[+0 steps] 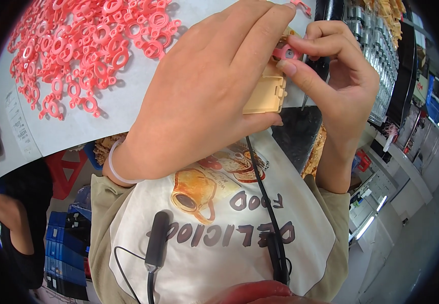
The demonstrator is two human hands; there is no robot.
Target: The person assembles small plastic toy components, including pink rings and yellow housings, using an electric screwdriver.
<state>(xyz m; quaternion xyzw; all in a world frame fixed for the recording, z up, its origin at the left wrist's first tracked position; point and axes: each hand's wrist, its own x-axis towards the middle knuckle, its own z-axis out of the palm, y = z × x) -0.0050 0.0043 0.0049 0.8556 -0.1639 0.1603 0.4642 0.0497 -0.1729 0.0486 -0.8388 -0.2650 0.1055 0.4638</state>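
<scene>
My left hand (199, 86) is closed round a cream plastic casing (266, 95), with its thumb along the near edge. Much of the casing is hidden behind the palm and fingers. Thumb and forefinger of my right hand (343, 71) pinch at a small pink plastic ring piece (287, 52), which sits at the casing's far part. A big heap of similar pink ring pieces (103, 38) lies on the white worktop (128, 109) to the left. One more loose pink piece (302, 6) rests beyond my fingertips.
Rows of shiny, clear-looking parts (376, 61) stand at the right, beside a dark strip (295, 134) on the bench. Black cables hang before my printed apron (229, 243). At the left are another person's arm (14, 218), blue bins (65, 248) and a red stool (65, 169).
</scene>
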